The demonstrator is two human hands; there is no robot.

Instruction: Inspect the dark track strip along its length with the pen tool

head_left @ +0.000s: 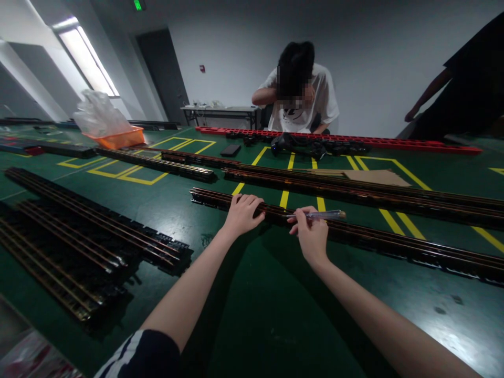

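A long black rail strip (370, 235) with thin copper-coloured bars along its top lies slantwise across the green table in front of me. My left hand (244, 214) is closed over it near its left end, the fingers across the far side and the thumb on the near side. My right hand (311, 231) holds a slim screwdriver (328, 215) with a clear handle, pinched between thumb and fingers. The screwdriver lies nearly level, its thin end pointing left at the strip between my hands. Whether the tip touches the strip cannot be made out.
More rail strips (90, 226) lie at the left, and another long one (354, 189) runs just behind. Farther back are cardboard (376, 177), a dark flat box (230, 150), an orange basket (120, 138) and a red beam (394, 142). A person (303, 94) sits opposite; another stands at right.
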